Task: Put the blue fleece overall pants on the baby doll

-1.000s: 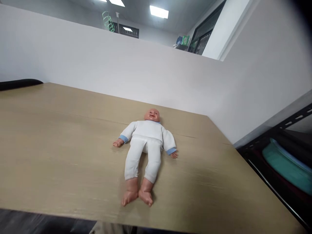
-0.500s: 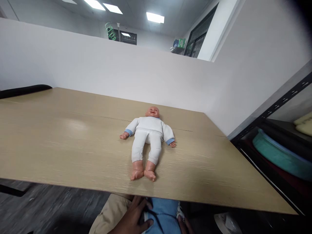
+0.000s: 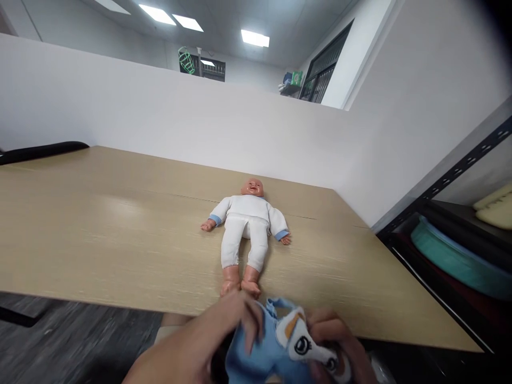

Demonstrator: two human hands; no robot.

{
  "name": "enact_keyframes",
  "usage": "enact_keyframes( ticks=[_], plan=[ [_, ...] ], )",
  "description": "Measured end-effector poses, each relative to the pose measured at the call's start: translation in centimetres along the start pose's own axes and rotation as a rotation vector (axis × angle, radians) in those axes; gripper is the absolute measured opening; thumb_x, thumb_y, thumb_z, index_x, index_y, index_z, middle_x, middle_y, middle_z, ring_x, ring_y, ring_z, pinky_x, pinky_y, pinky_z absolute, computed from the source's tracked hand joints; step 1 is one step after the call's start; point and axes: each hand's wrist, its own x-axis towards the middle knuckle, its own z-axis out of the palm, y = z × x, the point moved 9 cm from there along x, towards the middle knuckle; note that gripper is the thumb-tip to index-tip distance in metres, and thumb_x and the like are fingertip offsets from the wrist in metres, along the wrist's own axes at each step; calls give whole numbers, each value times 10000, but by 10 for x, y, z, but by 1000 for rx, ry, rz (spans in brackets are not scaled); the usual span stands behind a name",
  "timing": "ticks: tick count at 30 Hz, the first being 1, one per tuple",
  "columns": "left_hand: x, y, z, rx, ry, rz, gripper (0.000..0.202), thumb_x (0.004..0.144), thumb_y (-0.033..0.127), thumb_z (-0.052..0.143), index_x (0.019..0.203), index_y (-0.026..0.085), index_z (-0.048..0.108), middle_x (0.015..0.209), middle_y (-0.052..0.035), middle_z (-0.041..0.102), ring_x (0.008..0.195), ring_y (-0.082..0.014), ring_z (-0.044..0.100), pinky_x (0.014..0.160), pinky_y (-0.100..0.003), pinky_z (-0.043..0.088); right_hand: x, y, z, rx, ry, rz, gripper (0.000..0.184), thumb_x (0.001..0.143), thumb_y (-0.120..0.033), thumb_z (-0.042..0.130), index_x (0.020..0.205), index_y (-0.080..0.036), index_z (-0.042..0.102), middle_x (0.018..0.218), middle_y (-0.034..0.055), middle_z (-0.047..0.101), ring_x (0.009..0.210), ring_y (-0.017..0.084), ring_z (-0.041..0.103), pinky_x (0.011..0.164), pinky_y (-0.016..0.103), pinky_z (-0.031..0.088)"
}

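Observation:
A small light-blue garment is bunched between my hands at the table's front edge. It has a thin strap loop at the top and a white cartoon face patch with large eyes. On its left part, my left hand grips the cloth with bent fingers. My right hand, somewhat blurred, pinches the garment beside the patch. Just beyond my hands lies a baby doll on its back, in a white top and white trousers with blue cuffs. Its bare feet are close to my left hand, its head farthest away.
The wooden table runs up to a white partition wall. On the right stands a black metal shelf holding a teal basin-like item and a cream-coloured item. A black edge shows at the far left.
Both hands have risen from below the table edge, bringing the blue garment up with them. Its face patch now shows. The doll lies as before; the view has shifted slightly.

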Motion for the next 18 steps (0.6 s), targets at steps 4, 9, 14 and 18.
enact_keyframes(
  ticks=[4,9,14,18],
  plan=[
    [53,28,-38,-46,16,207,834,754,374,926,1436,277,456,1507,-124,492,1390,-344,488,1156,-467,428,67,-39,4,35,-196,-137,95,977,-244,598,1063,-282,586,952,47,606,846,216,628,736,316,539],
    [103,30,-74,40,-72,152,564,826,462,863,1279,238,611,1223,-52,669,1182,-287,619,1044,-380,480,141,-42,15,113,-338,-177,220,988,-223,638,1185,-302,584,1085,28,594,970,178,606,828,255,520],
    [130,46,-111,11,-52,249,316,896,394,803,1109,198,676,1110,-45,701,1059,-227,649,945,-310,496,193,-17,29,228,-453,-57,245,981,-252,704,1191,-324,599,1062,-4,589,900,132,612,778,202,515],
    [148,54,-138,14,-45,350,214,901,300,793,1049,179,697,1053,-51,686,969,-190,638,862,-277,500,223,-1,37,229,-581,13,398,947,-325,768,1304,-348,595,1081,-2,586,964,146,631,813,215,520]
  ],
)
